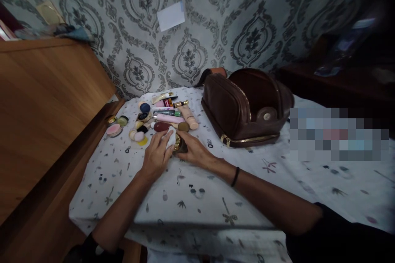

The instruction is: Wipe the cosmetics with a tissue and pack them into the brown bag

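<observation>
Small dark container (182, 146) with a gold part is in our right hand (196, 150), just above the white printed cloth (197, 209), near the front of a group of cosmetics. Our right grip is narrow, the thumb and the fingers being bent around the container. With our left hand (156, 154) we hold a white tissue (171, 137), pressed between the fingers, and it seems to touch the gold part; the exact contact we cannot tell, because the fingers cover it. Just behind our hands we see a dark red bottle (162, 127), lying on its side, a pink tube (170, 118) and a beige tube (187, 116). A dark blue round piece (145, 107) lies farther to the left, and a pink round case (114, 130) stands near the left edge of the cloth, just beside a greenish jar (122, 121). To the right of this group stands a brown bag (219, 107), its top open. Around our right wrist we wear a black band (235, 176).
</observation>
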Demonstrator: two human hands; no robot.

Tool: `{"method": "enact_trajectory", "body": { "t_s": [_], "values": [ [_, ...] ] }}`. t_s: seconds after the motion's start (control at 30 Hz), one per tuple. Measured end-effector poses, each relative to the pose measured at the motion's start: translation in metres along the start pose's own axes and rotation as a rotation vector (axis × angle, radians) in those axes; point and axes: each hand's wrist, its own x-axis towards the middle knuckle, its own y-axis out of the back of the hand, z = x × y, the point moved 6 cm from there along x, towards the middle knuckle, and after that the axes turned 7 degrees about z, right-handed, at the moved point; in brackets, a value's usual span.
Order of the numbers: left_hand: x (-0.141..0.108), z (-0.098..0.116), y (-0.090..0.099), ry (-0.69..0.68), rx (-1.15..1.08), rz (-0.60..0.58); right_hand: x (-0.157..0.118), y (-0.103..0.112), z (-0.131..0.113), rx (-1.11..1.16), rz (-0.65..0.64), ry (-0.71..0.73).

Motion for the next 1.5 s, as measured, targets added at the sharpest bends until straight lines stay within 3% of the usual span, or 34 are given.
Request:
{"method": "enact_trajectory", "body": {
  "t_s": [0.27,0.37,0.57,0.77,1.0,1.17,1.3,1.4,1.5],
  "values": [
    [-0.006,-0.012,-0.005,0.114,0.243,-0.019,-0.002,0.003,0.001,-0.061,0.010,-0.097],
    [-0.008,-0.016,-0.005,0.153,0.188,-0.025,-0.003,0.003,-0.001,-0.083,0.013,-0.151],
    [-0.007,-0.021,-0.004,0.239,-0.037,-0.018,-0.001,0.007,-0.007,-0.072,0.078,-0.075],
    [-0.009,-0.019,-0.002,0.283,-0.011,0.025,-0.001,0.010,-0.003,-0.188,0.096,-0.068],
    [-0.002,-0.004,0.004,0.169,-0.050,0.053,-0.005,0.003,-0.007,-0.339,0.017,0.002],
    [0.002,0.008,0.014,-0.016,-0.180,0.092,-0.003,0.005,-0.006,-0.325,0.030,-0.023],
    [0.001,0.016,0.017,-0.143,-0.117,0.067,-0.003,0.005,-0.007,-0.285,0.028,-0.020],
    [0.003,0.016,0.017,-0.125,-0.061,0.074,-0.003,0.004,-0.012,-0.301,0.017,0.024],
    [0.005,0.008,0.015,-0.005,-0.043,0.063,-0.004,0.002,-0.018,-0.337,-0.007,0.076]
  ]
}}
